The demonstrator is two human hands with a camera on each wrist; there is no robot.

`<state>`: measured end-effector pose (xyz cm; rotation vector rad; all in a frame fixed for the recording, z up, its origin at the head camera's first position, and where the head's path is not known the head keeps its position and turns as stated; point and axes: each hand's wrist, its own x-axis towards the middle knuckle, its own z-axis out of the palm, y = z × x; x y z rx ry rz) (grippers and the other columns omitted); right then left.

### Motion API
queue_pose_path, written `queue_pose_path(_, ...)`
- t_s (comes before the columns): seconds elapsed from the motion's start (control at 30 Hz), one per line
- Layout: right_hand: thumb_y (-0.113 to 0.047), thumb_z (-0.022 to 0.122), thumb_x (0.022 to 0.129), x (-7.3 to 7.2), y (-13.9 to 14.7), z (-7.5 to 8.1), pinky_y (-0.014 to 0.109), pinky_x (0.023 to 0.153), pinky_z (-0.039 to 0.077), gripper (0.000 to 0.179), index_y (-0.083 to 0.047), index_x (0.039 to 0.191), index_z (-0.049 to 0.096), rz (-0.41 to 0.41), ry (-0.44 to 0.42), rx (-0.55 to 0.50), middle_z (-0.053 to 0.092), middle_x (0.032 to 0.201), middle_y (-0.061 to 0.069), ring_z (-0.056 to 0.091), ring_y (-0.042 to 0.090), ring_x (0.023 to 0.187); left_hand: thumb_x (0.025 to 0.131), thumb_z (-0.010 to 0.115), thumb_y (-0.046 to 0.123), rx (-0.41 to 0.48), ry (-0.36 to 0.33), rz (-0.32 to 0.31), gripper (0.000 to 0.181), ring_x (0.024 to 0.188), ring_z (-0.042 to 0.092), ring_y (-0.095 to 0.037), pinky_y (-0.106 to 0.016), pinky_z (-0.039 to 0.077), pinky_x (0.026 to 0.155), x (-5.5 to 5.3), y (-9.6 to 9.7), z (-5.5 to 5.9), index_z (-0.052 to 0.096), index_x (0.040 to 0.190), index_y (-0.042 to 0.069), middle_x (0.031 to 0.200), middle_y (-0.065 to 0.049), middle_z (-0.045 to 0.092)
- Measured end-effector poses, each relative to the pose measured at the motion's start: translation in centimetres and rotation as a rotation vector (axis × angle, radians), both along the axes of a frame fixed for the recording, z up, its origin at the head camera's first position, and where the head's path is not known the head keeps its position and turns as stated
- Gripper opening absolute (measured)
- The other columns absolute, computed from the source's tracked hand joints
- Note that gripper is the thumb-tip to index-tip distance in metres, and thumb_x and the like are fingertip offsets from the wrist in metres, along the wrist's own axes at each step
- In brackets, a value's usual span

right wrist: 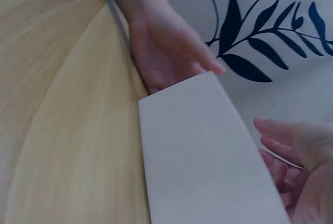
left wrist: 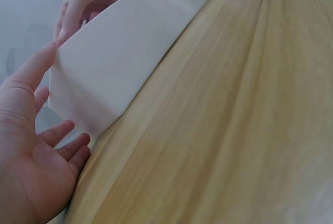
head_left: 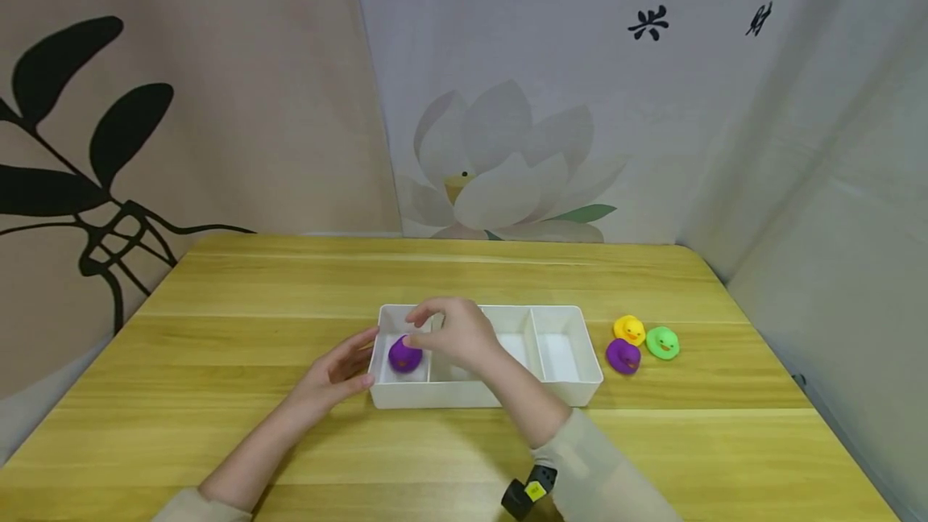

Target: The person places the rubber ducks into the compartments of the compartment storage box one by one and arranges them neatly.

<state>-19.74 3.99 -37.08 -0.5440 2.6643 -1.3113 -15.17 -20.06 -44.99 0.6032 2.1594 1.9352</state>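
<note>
A white divided box (head_left: 464, 398) stands on the table, with a purple rubber duck (head_left: 404, 356) in its leftmost compartment. My left hand (head_left: 335, 373) is at the box's left end, its thumb at the near corner and its fingers along the end wall. In the left wrist view, the fingers of this left hand (left wrist: 39, 156) look loosely extended. Over the box reaches my right hand (head_left: 460, 335), its thumb overlapping the duck's edge and its index finger held apart. The right wrist view shows that right hand (right wrist: 304, 156) with thumb and fingers spread, partly behind the box wall (right wrist: 197, 151).
To the right of the box, a yellow duck (head_left: 629, 329), a green duck (head_left: 663, 342) and another purple duck (head_left: 623, 356) sit close together on the wooden table (head_left: 290, 288). Printed curtains (head_left: 507, 39) hang behind the table's far edge.
</note>
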Motion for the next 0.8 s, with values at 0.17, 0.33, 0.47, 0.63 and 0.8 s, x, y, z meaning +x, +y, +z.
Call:
queue_pose_path(0.17, -0.022, 0.084, 0.085, 0.8, 1.3, 0.7, 0.027, 0.056, 0.042, 0.023, -0.015, 0.106, 0.079, 0.012, 0.017, -0.067, 0.075, 0.103, 0.002, 0.052, 0.014, 0.065, 0.1, 0.06, 0.004, -0.003, 0.023, 0.003, 0.067, 0.137, 0.035, -0.062, -0.02, 0.046, 0.1, 0.1, 0.1, 0.1, 0.026, 0.156, -0.009, 0.151, -0.041, 0.035)
queue_pose_path(0.33, -0.018, 0.084, 0.084, 1.6, 2.6, 1.1, 0.024, 0.052, 0.04, 0.021, -0.015, 0.104, 0.079, 0.002, 0.042, -0.129, 0.075, 0.098, 0.003, 0.048, 0.013, 0.061, 0.1, 0.06, 0.003, 0.004, 0.04, 0.005, 0.066, 0.136, 0.035, -0.063, -0.018, 0.045, 0.1, 0.2, 0.1, 0.3, 0.027, 0.155, -0.01, 0.15, -0.042, 0.036)
queue_pose_path(0.47, -0.015, 0.085, 0.083, 2.1, 3.9, 1.5, 0.023, 0.049, 0.037, 0.021, -0.014, 0.103, 0.079, -0.027, 0.028, -0.185, 0.074, 0.096, -0.001, 0.045, 0.013, 0.061, 0.099, 0.061, 0.003, -0.001, 0.044, 0.011, 0.066, 0.136, 0.036, -0.062, -0.018, 0.045, 0.101, 0.1, 0.1, 0.2, 0.027, 0.155, -0.01, 0.151, -0.042, 0.036)
queue_pose_path(0.63, -0.013, 0.086, 0.082, 2.8, 5.8, 1.9, 0.022, 0.05, 0.033, 0.022, -0.016, 0.103, 0.079, -0.064, 0.013, -0.227, 0.073, 0.097, -0.002, 0.042, 0.013, 0.061, 0.099, 0.061, 0.003, -0.025, 0.042, 0.023, 0.066, 0.137, 0.04, -0.053, -0.019, 0.046, 0.101, 0.0, 0.0, 0.0, 0.028, 0.155, -0.008, 0.151, -0.04, 0.036)
queue_pose_path(0.8, -0.012, 0.085, 0.082, 3.3, 7.8, 2.0, 0.022, 0.05, 0.034, 0.024, -0.016, 0.105, 0.078, -0.079, 0.028, -0.232, 0.075, 0.099, 0.001, 0.045, 0.014, 0.061, 0.1, 0.061, 0.004, -0.025, 0.031, 0.02, 0.066, 0.137, 0.039, -0.053, -0.019, 0.046, 0.101, -0.1, -0.1, -0.2, 0.028, 0.156, -0.008, 0.152, -0.04, 0.035)
